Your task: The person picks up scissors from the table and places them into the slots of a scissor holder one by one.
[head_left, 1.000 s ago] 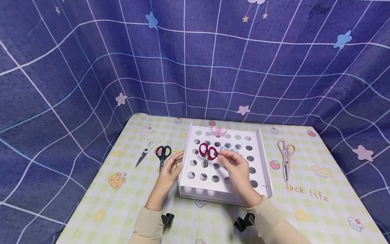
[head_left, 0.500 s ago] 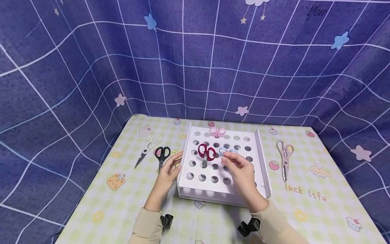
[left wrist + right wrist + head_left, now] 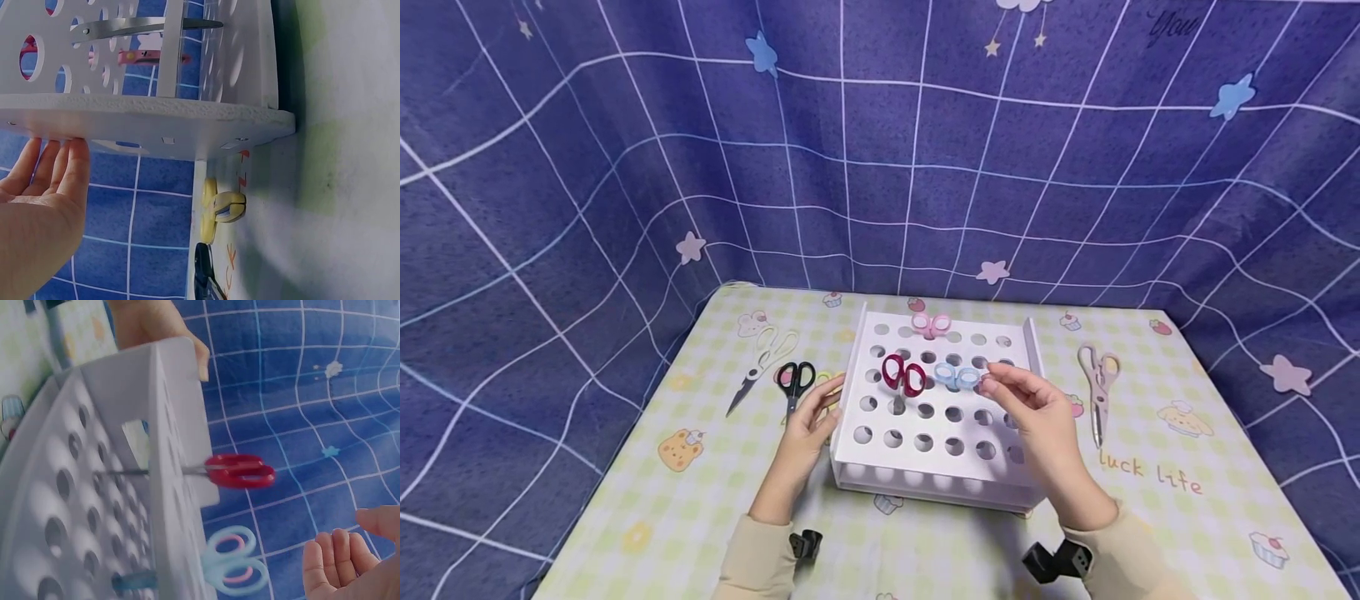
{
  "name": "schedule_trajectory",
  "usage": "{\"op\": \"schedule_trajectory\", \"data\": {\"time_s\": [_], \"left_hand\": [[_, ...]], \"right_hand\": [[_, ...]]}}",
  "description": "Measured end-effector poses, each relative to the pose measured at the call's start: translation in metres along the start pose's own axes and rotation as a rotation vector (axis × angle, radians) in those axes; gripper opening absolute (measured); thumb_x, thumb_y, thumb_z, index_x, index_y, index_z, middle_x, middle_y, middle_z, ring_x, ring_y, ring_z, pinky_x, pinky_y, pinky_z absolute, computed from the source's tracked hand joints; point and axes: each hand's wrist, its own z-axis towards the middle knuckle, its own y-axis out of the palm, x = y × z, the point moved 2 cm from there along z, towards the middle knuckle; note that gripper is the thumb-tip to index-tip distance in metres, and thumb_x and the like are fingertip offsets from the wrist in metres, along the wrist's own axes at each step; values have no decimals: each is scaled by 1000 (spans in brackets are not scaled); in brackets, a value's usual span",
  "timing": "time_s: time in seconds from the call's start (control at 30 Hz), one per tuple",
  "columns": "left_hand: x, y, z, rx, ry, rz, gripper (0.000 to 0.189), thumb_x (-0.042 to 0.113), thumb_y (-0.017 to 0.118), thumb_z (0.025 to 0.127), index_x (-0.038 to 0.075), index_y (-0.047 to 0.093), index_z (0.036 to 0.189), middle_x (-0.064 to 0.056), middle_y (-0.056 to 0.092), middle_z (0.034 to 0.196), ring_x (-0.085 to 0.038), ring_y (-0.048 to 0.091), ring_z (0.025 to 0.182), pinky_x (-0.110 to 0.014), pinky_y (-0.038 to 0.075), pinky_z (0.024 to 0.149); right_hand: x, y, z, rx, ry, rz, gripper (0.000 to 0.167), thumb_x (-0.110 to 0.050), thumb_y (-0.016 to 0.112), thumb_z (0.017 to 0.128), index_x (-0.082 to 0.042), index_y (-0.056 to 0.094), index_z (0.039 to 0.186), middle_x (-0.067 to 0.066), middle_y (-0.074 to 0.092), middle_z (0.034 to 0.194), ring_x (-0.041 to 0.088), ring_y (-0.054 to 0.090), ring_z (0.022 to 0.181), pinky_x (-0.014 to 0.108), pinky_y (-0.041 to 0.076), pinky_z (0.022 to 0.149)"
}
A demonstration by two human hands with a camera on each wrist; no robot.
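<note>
A white rack [image 3: 925, 468] with rows of round holes stands mid-table. Dark red scissors [image 3: 903, 381], light-blue scissors [image 3: 957, 380] and pink scissors [image 3: 931, 330] sit in its holes, handles up. The left wrist view shows a metal blade [image 3: 137, 27] below the perforated top. My left hand [image 3: 803, 429] touches the rack's left side panel with straight fingertips. Above the right part of the rack, beside the light-blue handles, hovers my right hand [image 3: 1047, 429]. Its fingers are loosely bent with nothing between them, as the right wrist view confirms.
Left of the rack lie black scissors [image 3: 791, 402], yellow scissors [image 3: 229, 206] partly behind my left hand, and cream-handled scissors [image 3: 760, 368] with dark blades. Pale pink scissors [image 3: 1099, 392] lie to the right. A blue grid-patterned curtain [image 3: 880, 167] surrounds the checked tablecloth [image 3: 1150, 533].
My right hand has moved right, away from the red scissors and past the light-blue handles, which now show fully. The left hand stays at the rack's side.
</note>
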Motion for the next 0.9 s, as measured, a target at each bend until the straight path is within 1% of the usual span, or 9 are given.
{"op": "schedule_trajectory", "data": {"time_s": [0.13,0.23,0.4,0.5,0.57,0.67,0.73,0.8,0.9], "left_hand": [[0,-1,1,3,5,8,48,4,53,96,3,43,143,-16,41,150,-22,47,130,-18,46,100],[-1,-1,1,7,3,17,48,5,53,96,3,43,143,-16,41,150,-23,47,131,-18,45,101],[-1,0,-1,11,7,27,49,5,53,96,1,41,143,-18,40,150,-21,48,130,-17,45,100],[-1,-1,-2,11,6,20,49,4,53,96,-1,40,143,-19,40,150,-22,48,130,-16,45,100],[-2,-1,-2,10,5,16,49,4,53,96,-1,40,143,-19,40,150,-24,47,130,-16,45,100],[-1,-1,-2,7,1,12,49,5,53,96,1,41,143,-17,40,150,-27,45,132,-16,45,100],[-1,-1,-2,7,1,15,49,5,53,96,1,41,143,-17,40,150,-28,44,132,-16,44,101],[-1,-1,-1,8,4,19,49,5,53,96,1,41,143,-17,40,151,-29,44,133,-15,43,101],[-1,-1,-1,11,9,28,48,5,53,96,0,41,143,-17,40,150,-28,44,132,-15,42,102]], "right_hand": [[-4,-9,2,26,-9,9,29,-7,73,85,3,68,112,-9,74,86,5,69,83,19,56,80],[-6,-13,3,37,-20,20,30,-7,73,86,6,67,112,-7,75,87,6,70,82,21,57,79],[-5,-17,6,37,-34,36,35,-8,73,85,10,64,113,-5,75,88,8,70,79,20,57,77],[-3,-20,7,44,-36,56,35,-6,73,85,11,64,113,-4,75,88,10,70,76,20,57,76],[-2,-22,9,51,-34,85,30,-5,73,85,9,66,110,-4,75,86,10,70,73,20,57,76],[0,-26,12,63,-50,128,19,0,71,85,3,69,103,-2,74,84,11,70,70,21,58,76],[0,-30,14,68,-66,133,14,2,70,85,-2,71,99,-2,73,83,11,69,70,21,58,74],[1,-33,15,69,-82,121,14,3,69,85,-6,71,97,-3,73,84,10,69,72,21,58,74],[1,-38,17,73,-91,108,15,2,70,85,-5,71,99,-3,72,86,10,68,74,22,58,74]]}}
